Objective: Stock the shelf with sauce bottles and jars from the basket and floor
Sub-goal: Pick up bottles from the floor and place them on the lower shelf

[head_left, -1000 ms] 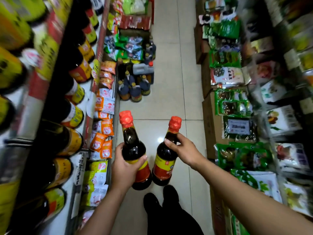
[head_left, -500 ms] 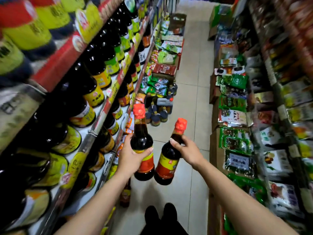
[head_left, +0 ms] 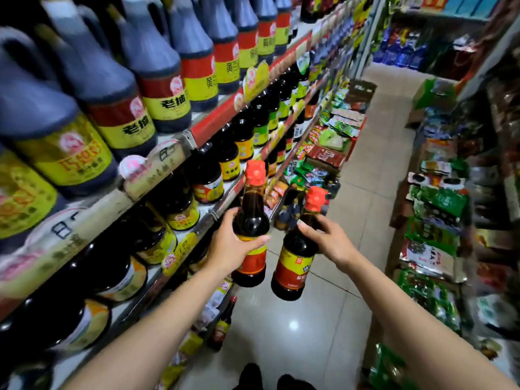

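Seen from the head camera, the left hand (head_left: 233,243) curls its fingers round the belly of one sauce bottle (head_left: 251,220) and the right hand (head_left: 329,240) grips a second bottle (head_left: 294,267) by its shoulder, both caps-up just beside the shelf (head_left: 225,205), probably ready to slot into its blurred rows.

Both bottles raised from low over shoes (head_left: 250,375) to shelf (head_left: 225,199) height. Left bottle (head_left: 251,218) now higher than right bottle (head_left: 294,263). Left fingers (head_left: 254,240) now just beside shelf edge, before beside low packets. Floor bottles (head_left: 287,215), earlier far ahead, now show just behind right fingers (head_left: 309,229). View swung up toward shelf.
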`<state>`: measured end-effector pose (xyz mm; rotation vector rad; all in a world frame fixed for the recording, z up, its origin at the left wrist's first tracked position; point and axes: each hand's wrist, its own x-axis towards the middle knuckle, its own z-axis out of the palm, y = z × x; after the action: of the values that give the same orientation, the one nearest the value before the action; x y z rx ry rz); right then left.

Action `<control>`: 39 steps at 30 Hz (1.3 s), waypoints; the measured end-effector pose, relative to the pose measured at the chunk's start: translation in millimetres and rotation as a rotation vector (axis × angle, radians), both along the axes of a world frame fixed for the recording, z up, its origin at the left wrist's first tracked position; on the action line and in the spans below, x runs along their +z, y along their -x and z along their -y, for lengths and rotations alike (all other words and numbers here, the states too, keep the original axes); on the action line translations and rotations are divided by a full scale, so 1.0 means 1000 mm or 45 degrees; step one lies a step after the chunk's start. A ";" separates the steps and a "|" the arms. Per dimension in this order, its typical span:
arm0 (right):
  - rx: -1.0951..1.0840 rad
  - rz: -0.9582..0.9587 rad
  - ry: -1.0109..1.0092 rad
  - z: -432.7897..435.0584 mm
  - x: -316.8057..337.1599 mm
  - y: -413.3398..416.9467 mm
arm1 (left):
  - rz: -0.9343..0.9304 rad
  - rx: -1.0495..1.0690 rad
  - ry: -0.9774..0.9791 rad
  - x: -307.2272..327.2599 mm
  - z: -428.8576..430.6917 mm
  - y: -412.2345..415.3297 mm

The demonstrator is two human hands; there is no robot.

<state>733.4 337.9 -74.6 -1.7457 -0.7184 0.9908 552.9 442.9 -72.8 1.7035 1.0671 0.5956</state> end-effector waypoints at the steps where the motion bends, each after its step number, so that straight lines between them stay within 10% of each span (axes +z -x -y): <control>1: 0.026 0.017 -0.007 -0.004 0.003 0.000 | -0.001 0.035 -0.001 0.002 0.000 0.005; 16: 0.668 0.126 -0.136 -0.041 0.031 0.053 | 0.014 0.733 -0.015 0.028 0.065 0.096; 39: 1.409 0.305 -0.346 0.007 0.068 0.370 | 0.111 1.387 -0.207 0.060 0.237 0.369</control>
<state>363.3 331.0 -6.9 -1.1662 -1.9817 1.2897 183.9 205.6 -13.1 1.0812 1.8945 1.4373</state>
